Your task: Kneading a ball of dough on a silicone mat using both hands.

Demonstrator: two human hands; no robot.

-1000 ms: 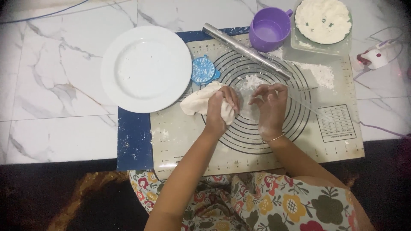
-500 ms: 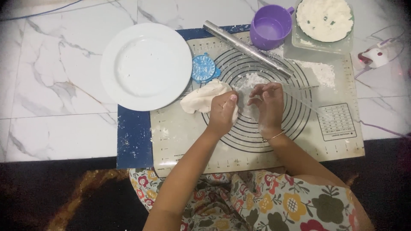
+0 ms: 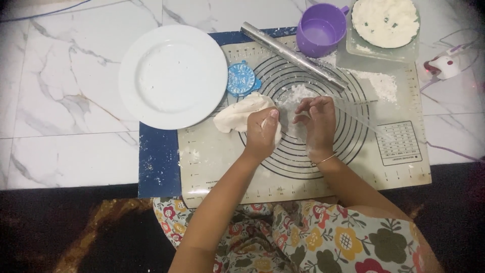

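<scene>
A lump of pale dough (image 3: pixel 236 115) lies on a beige baking mat (image 3: pixel 212 162) printed with dark rings. My left hand (image 3: pixel 262 134) rests on the dough's right end, fingers closed around that part. My right hand (image 3: pixel 317 122) hovers just to the right over a floury patch (image 3: pixel 298 93) in the middle of the rings, fingers curled, holding nothing that I can see.
An empty white plate (image 3: pixel 173 76) sits left of the mat. A blue round cutter (image 3: pixel 242 78), a metal rolling pin (image 3: pixel 293 55), a purple cup (image 3: pixel 319 29) and a tray of flour (image 3: pixel 386 25) lie along the mat's far side. A clear ruler (image 3: pixel 361 116) lies to the right.
My left hand has kept its hold on the dough and shifted slightly. My right hand has lifted a little off the floury patch.
</scene>
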